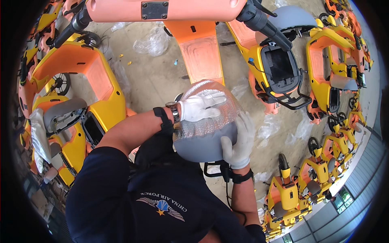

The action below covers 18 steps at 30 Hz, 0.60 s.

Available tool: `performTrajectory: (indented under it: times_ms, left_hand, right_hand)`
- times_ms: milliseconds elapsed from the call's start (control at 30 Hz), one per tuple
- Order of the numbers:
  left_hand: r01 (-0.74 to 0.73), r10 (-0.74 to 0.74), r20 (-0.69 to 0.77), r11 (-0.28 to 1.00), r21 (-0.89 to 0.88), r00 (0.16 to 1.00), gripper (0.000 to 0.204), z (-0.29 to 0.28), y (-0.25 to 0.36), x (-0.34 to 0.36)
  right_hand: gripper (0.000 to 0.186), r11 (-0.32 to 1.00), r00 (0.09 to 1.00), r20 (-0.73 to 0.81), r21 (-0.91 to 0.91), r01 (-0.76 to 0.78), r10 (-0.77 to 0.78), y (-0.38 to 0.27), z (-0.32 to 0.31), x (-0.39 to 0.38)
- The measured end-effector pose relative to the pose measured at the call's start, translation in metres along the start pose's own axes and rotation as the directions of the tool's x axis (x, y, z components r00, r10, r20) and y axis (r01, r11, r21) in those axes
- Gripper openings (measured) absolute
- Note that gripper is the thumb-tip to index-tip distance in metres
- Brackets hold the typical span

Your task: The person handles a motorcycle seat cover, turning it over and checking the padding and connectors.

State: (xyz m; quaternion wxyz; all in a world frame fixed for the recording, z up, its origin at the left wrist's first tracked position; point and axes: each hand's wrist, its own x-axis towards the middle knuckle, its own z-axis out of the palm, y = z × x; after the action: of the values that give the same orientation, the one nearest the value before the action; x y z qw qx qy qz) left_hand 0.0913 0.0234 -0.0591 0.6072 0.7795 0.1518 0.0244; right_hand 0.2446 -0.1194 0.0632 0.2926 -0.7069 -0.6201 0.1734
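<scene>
A grey scooter seat (204, 144) lies in front of my body, its far part covered by clear bubble wrap (198, 126). My left hand (202, 105), in a white glove, rests flat on top of the wrap with its fingers stretched out to the right. Against the seat's right side lies my right hand (240, 141), also gloved, with the thumb apart on the grey cover and the fingers reaching forward along the wrap's edge. Beyond the seat are the orange footboard (199, 52) and the orange handlebar cover (166, 10) of the same scooter.
Yellow and orange scooters stand on both sides, including one on the left (107, 103) and one with an uncovered seat compartment (279, 67) on the right. Black handlebar grips (73, 28) jut out ahead. Loose clear plastic (152, 42) lies on the concrete floor (150, 75).
</scene>
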Motion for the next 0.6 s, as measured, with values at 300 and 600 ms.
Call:
performTrajectory:
  times_ms: [300,600]
  left_hand:
    - [0.225,-0.225,-0.055,0.974,0.000,0.973,0.063,-0.009,-0.070,0.004]
    - [0.402,-0.480,-0.208,0.855,-0.327,0.852,0.069,0.006,-0.116,-0.004]
  right_hand:
    - [0.059,0.999,1.000,-0.003,0.046,-0.020,0.020,0.007,0.000,0.003]
    - [0.058,0.996,0.995,0.050,0.005,-0.085,0.084,0.003,-0.003,-0.004]
